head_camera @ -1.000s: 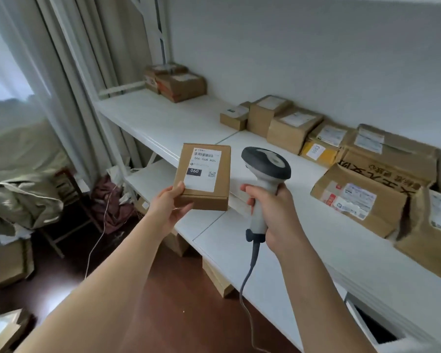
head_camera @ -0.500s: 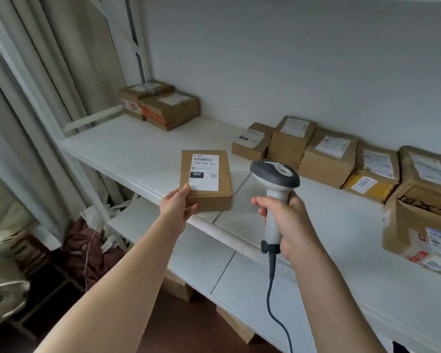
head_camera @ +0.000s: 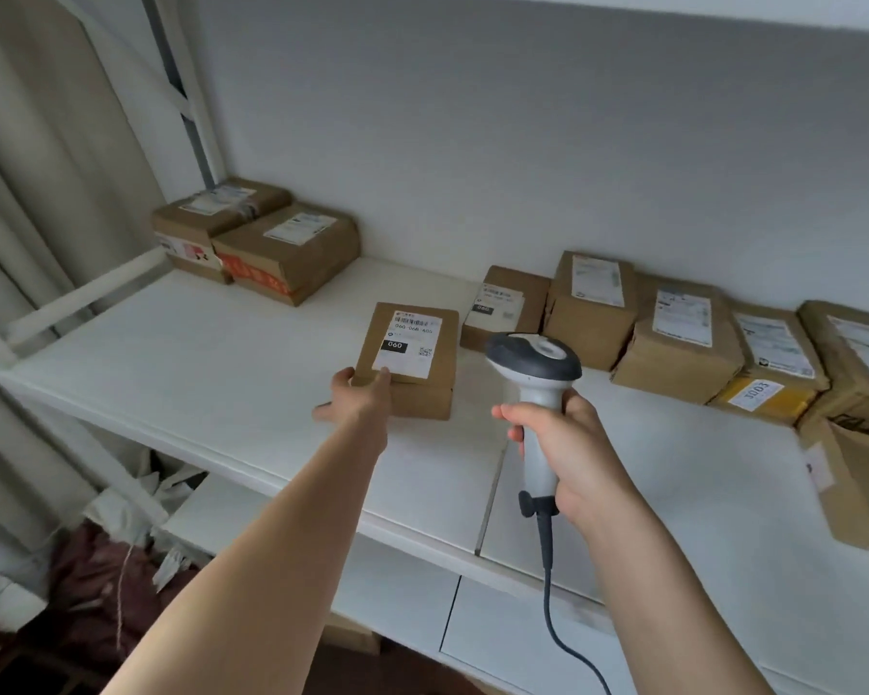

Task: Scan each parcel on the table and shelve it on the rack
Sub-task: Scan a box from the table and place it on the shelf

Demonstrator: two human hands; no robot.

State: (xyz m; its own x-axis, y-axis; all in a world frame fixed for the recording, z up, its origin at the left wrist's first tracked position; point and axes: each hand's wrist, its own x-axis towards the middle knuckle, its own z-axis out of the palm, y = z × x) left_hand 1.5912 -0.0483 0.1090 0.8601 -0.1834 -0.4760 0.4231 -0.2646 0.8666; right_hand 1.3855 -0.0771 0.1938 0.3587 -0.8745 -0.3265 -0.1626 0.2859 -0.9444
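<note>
While gripping parcel [head_camera: 408, 361], left arm [head_camera: 292, 519] outstretched.

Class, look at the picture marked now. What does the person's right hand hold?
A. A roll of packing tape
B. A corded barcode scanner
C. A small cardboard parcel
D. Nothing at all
B: the right hand grips the grey handle of the corded barcode scanner, its cable hanging below, while the left hand holds the small parcel labelled 060 at the white shelf.
</note>
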